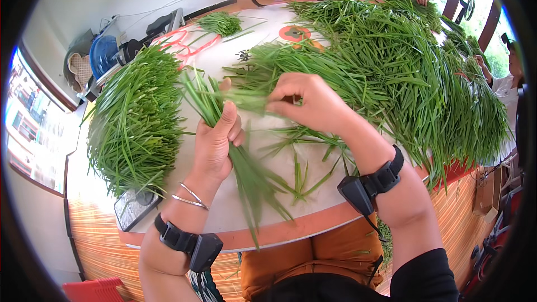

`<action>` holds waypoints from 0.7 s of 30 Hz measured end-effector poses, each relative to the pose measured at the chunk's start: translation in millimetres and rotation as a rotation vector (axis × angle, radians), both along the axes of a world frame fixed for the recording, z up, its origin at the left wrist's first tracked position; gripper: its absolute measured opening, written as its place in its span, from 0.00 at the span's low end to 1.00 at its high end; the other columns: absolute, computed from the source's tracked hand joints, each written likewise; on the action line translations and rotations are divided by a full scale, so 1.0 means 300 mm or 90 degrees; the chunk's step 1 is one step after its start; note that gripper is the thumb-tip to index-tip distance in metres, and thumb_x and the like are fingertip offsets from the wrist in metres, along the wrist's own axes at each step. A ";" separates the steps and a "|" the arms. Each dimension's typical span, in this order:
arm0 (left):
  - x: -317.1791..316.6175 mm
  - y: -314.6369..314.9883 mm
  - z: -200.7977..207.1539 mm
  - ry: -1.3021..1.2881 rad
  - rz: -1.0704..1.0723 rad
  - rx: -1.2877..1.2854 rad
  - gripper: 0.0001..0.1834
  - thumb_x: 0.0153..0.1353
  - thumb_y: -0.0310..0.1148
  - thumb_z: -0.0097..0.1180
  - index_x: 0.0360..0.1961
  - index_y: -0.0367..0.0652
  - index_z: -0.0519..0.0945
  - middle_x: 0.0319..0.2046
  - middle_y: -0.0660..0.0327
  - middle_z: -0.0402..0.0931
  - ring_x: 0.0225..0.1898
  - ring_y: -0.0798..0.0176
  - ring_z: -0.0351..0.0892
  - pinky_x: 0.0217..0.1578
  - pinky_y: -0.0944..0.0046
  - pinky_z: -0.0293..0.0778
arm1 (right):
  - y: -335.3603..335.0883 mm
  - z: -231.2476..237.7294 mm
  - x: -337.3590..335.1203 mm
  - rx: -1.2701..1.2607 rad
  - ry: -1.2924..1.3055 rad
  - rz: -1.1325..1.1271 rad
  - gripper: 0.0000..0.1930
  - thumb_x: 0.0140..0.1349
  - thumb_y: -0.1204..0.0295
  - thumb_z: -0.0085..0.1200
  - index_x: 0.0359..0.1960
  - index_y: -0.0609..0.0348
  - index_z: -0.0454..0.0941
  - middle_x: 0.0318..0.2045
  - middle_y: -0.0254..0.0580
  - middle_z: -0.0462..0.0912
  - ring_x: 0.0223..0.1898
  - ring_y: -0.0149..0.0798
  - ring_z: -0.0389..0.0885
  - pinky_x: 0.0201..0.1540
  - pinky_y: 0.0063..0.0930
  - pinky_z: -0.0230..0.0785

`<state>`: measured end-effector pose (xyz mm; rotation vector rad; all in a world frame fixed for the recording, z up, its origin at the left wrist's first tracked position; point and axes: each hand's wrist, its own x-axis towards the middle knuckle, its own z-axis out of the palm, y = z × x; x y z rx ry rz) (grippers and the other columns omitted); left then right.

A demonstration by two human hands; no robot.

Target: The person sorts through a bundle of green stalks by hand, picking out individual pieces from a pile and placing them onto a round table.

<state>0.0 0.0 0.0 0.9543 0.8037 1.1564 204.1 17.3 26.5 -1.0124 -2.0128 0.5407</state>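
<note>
Two hands work one light, limp bunch of green stalks: left hand fingers clenched round its middle, right hand fingers pinching blades just beside.

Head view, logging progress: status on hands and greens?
Left hand shut on bunch of green stalks. Right hand pinching stalk tips. Sorted pile left, loose heap right. Nothing in the way.

Left hand fisted with thumb raised, right hand curled, fingertips pinched, beside it

Round white table under green chive heaps
</note>
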 end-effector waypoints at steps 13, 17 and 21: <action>-0.017 0.017 0.004 -0.270 -0.157 0.033 0.15 0.68 0.44 0.37 0.30 0.47 0.66 0.18 0.70 0.57 0.20 0.76 0.60 0.31 0.72 0.67 | 0.092 -0.003 0.148 0.108 0.116 -0.324 0.08 0.56 0.69 0.54 0.35 0.58 0.78 0.25 0.47 0.80 0.26 0.46 0.78 0.30 0.34 0.69; -0.019 0.011 0.027 -0.323 -0.226 -0.106 0.15 0.69 0.43 0.35 0.31 0.46 0.64 0.15 0.71 0.51 0.11 0.78 0.50 0.11 0.79 0.55 | 0.086 -0.007 0.143 -0.045 -0.130 -0.411 0.13 0.53 0.62 0.59 0.35 0.58 0.79 0.19 0.41 0.76 0.21 0.36 0.73 0.28 0.27 0.65; 0.006 -0.011 0.028 -0.227 -0.297 -0.088 0.15 0.69 0.44 0.35 0.31 0.45 0.63 0.16 0.71 0.54 0.11 0.78 0.51 0.08 0.79 0.54 | 0.116 -0.060 0.128 0.115 -0.149 -0.398 0.13 0.50 0.62 0.60 0.35 0.55 0.79 0.26 0.42 0.79 0.28 0.45 0.77 0.32 0.36 0.68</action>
